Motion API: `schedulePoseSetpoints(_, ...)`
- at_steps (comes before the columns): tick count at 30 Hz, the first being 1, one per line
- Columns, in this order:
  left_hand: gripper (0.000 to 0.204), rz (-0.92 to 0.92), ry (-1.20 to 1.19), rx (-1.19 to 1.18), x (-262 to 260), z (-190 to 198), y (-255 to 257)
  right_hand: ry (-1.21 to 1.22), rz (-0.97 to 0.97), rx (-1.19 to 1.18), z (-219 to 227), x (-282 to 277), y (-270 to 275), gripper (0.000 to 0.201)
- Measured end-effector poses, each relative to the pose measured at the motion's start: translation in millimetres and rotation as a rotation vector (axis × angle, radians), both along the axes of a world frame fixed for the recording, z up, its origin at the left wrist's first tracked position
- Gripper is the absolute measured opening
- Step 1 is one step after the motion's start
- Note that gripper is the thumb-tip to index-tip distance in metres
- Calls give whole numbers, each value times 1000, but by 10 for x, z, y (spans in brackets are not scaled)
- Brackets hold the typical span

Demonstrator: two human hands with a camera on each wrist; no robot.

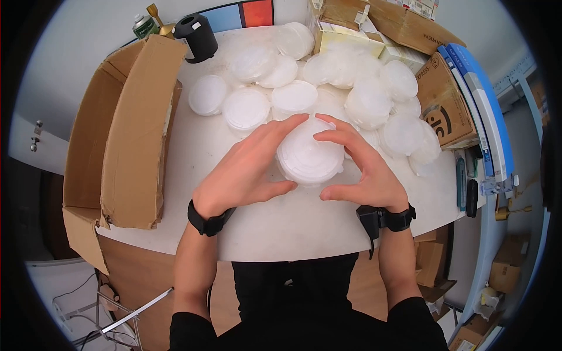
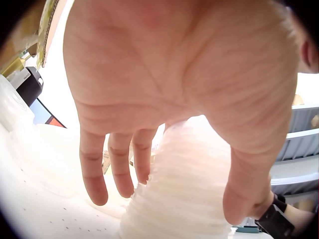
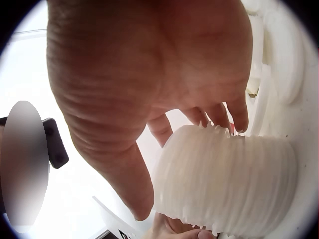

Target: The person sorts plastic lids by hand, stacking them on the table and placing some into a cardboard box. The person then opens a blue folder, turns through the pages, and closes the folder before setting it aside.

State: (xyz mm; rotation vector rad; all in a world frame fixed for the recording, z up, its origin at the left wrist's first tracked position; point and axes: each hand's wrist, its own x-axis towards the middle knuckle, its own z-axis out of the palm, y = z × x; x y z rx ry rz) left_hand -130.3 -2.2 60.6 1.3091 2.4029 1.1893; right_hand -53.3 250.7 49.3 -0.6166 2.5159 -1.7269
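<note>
A stack of round, translucent white plastic lids [image 1: 310, 157] stands on the white table in front of the person. In the right wrist view the many thin layers of the lid stack [image 3: 224, 181] show, with small tabs along their rims. My left hand [image 1: 246, 172] curves around the left side of the stack, thumb and fingers spread apart. Opposite it, my right hand [image 1: 369, 167] has its fingers over the far side and its thumb near the front. From the left wrist, the pile of lids [image 2: 174, 199] appears between the thumb and fingers.
Several more stacks of white lids [image 1: 246, 109] lie across the back of the table. An open cardboard box [image 1: 137, 134] stands at the left. A black cylindrical container [image 1: 198, 38] is behind it. More boxes [image 1: 448, 99] and blue-white folders [image 1: 480, 105] line the right edge.
</note>
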Motion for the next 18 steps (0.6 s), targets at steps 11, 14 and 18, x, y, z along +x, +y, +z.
schedulePoseSetpoints(11,103,-12,12,5,9,-15,8,42,-86,36,-22,-24,-37,78)
schedulePoseSetpoints(14,103,1,33,13,21,-15,14,13,-96,28,-10,-21,-47,78)
schedulePoseSetpoints(18,104,4,43,8,31,-21,7,10,-88,41,-31,-6,-50,77)
